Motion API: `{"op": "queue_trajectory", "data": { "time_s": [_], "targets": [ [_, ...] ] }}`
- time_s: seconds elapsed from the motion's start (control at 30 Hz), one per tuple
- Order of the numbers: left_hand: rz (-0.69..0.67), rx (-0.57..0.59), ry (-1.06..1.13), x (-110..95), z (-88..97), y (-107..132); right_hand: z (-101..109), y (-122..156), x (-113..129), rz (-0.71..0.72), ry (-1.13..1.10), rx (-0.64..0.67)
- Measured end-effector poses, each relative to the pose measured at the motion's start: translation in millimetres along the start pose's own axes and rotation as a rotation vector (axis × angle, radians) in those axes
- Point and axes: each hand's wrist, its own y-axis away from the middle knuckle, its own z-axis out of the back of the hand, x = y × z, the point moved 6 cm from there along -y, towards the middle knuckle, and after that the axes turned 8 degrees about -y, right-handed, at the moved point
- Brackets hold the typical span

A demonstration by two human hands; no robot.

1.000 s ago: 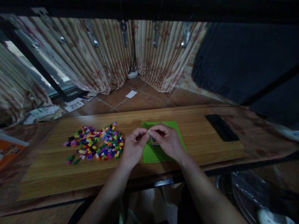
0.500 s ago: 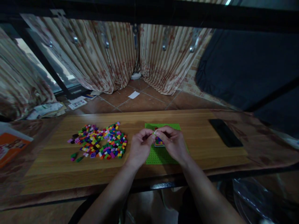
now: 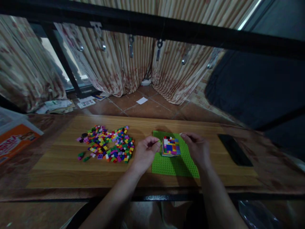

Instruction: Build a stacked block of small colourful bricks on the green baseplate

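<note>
A layered block of multicoloured toy bricks [image 3: 171, 147] stands on the green studded baseplate [image 3: 175, 168]. My left hand [image 3: 147, 151] is at the block's left side, thumb and forefinger pinched on a small yellow-green toy brick [image 3: 159, 141] that barely shows. Beyond the block's upper right corner, my right hand [image 3: 196, 148] pinches a small white toy brick [image 3: 181, 134], mostly hidden by the fingertips. Both hands are apart from the block.
Loose bricks [image 3: 116, 146] in many colours lie spread on the wooden board [image 3: 71, 173] at left. A black phone-like slab [image 3: 234, 149] rests at right. An orange-labelled plastic box [image 3: 17, 138] stands at far left. A dark metal bar [image 3: 143, 17] crosses above.
My hands, together over the block half a second ago, have parted: the right moved right, the left stayed to the block's left. The block's top is now uncovered. The camera view has shifted.
</note>
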Motion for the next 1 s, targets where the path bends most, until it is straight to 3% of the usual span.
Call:
{"op": "queue_trajectory", "data": {
  "time_s": [0.17,0.4,0.67,1.0],
  "targets": [
    [0.030,-0.035,0.048,-0.8,2.7,-2.9,-11.9,2.1,-5.0,0.114,0.229,0.157],
    [0.063,-0.061,0.054,0.6,8.0,-3.8,-22.7,3.4,-5.6,0.154,0.363,0.273],
    [0.049,-0.052,0.031,1.6,5.4,-3.9,-29.6,5.9,-1.8,0.200,0.493,0.288],
    [0.049,-0.048,0.007,3.5,5.9,-4.6,-29.2,9.4,1.4,0.278,0.499,0.331]
  ]
}}
